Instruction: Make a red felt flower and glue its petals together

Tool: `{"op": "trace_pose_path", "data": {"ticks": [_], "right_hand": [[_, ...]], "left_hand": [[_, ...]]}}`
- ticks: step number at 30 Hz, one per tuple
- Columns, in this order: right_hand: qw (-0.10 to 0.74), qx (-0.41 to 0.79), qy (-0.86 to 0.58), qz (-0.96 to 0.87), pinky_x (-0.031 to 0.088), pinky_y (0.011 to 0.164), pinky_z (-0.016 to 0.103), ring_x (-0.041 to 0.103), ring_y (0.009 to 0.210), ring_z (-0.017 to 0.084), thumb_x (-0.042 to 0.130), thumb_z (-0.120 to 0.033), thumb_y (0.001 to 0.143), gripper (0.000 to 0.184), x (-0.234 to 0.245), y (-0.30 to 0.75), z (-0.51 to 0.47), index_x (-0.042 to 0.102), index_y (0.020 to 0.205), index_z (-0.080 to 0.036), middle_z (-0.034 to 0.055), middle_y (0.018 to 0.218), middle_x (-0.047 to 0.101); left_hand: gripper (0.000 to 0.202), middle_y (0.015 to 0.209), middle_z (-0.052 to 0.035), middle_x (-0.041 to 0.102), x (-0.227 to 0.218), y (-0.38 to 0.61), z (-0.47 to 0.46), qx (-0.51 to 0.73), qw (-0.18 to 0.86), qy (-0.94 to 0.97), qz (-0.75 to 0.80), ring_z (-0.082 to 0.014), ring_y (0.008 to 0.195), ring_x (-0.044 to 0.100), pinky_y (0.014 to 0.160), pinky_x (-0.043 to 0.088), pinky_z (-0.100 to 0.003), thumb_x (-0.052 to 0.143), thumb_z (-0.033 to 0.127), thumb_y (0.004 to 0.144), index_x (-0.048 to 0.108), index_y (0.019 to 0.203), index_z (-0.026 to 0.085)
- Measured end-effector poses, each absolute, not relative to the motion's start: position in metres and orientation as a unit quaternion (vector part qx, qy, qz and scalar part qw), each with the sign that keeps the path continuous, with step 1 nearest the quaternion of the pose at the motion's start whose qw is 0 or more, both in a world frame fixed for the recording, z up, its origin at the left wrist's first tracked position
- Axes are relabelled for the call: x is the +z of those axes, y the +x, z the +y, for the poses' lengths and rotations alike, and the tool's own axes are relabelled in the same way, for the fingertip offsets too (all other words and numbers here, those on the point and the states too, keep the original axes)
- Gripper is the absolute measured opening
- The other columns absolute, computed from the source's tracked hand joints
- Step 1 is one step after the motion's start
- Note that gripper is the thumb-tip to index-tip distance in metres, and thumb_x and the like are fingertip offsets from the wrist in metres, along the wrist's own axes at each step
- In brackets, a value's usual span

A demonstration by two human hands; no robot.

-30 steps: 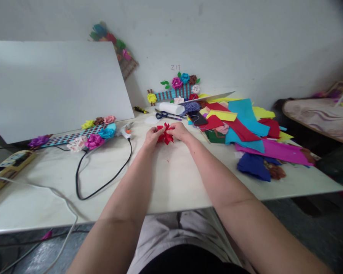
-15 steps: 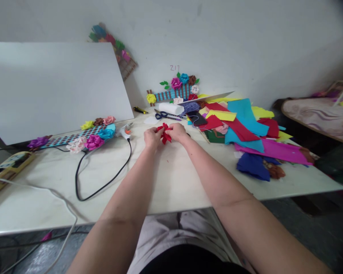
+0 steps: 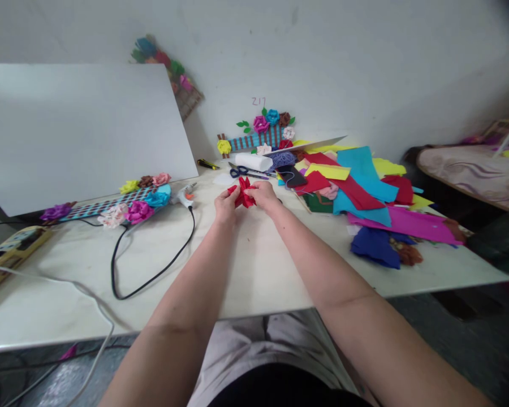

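A red paper flower (image 3: 245,193) with pointed petals is held between my two hands, just above the white table (image 3: 263,265). My left hand (image 3: 227,203) grips its left side, with a bit of red paper showing at the fingertips. On the other side, my right hand (image 3: 263,195) pinches the flower's right petals. Part of the flower is covered by my fingers. Behind my hands lie dark-handled scissors (image 3: 238,171) and a white paper roll (image 3: 254,162).
To the left is a glue gun (image 3: 184,195) with a looping black cord, beside a striped guitar shape with paper flowers (image 3: 139,211). Coloured crepe paper (image 3: 360,181) is heaped on the right. A yellow cutter (image 3: 207,164) and a power strip (image 3: 19,249) also lie on the table.
The red flower has turned and risen slightly between my hands, its petals now pointing more upward. My left fingers have shifted on the paper; my right hand has barely moved.
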State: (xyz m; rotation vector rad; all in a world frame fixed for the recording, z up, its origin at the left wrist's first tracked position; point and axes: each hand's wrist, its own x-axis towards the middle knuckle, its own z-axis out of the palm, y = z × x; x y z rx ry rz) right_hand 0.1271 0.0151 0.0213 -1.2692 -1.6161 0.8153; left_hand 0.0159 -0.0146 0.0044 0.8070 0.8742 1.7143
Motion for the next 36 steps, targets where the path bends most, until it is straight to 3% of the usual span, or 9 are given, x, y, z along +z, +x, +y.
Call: {"op": "trace_pose_path", "data": {"ticks": [6,15,23,30,36], "right_hand": [[0.47,0.342,-0.492,-0.648,0.04,0.053,0.022,0.051,0.05,0.01,0.061,-0.027,0.067,0.012,0.023,0.126,0.01,0.059,0.06,-0.018,-0.0036,0.051,0.056],[0.403,0.236,-0.509,-0.723,0.043,0.068,0.024,0.057,0.066,0.012,0.058,-0.029,0.073,0.014,0.029,0.127,0.005,0.066,0.07,-0.018,-0.0026,0.065,0.064],[0.294,0.159,-0.579,-0.744,0.041,0.078,0.028,0.063,0.081,0.018,0.055,-0.037,0.078,0.023,0.043,0.13,-0.004,0.071,0.074,-0.02,0.0017,0.077,0.071],[0.232,0.082,-0.595,-0.765,0.039,0.085,0.033,0.064,0.086,0.022,0.052,-0.032,0.081,0.025,0.045,0.129,-0.004,0.069,0.068,-0.019,0.0075,0.08,0.073],[0.262,0.132,-0.605,-0.741,0.041,0.077,0.028,0.064,0.08,0.019,0.057,-0.029,0.077,0.018,0.049,0.126,-0.007,0.069,0.066,-0.02,0.0037,0.074,0.071]], "left_hand": [[0.015,0.068,-0.0025,0.067,0.004,0.014,-0.013,0.7,0.536,0.289,0.373,-0.0115,0.059,0.061,0.057,0.048,-0.022,0.075,0.023,0.067,0.065,0.075,0.015],[0.009,0.061,-0.0016,0.063,0.011,0.015,-0.014,0.688,0.539,0.257,0.413,-0.0132,0.055,0.06,0.062,0.05,-0.027,0.07,0.017,0.067,0.062,0.07,0.014],[0.02,0.059,-0.0004,0.062,0.001,0.014,-0.007,0.689,0.412,0.379,0.46,-0.0141,0.059,0.06,0.063,0.047,-0.026,0.075,0.029,0.062,0.065,0.07,0.014],[0.023,0.045,0.0036,0.047,0.001,0.017,-0.011,0.617,0.214,0.484,0.582,-0.0122,0.054,0.046,0.054,0.033,-0.023,0.067,0.031,0.068,0.057,0.052,0.018],[0.015,0.049,0.0006,0.054,0.003,0.017,-0.008,0.637,0.234,0.444,0.586,-0.0167,0.062,0.055,0.059,0.037,-0.024,0.066,0.029,0.067,0.061,0.056,0.019]]}}
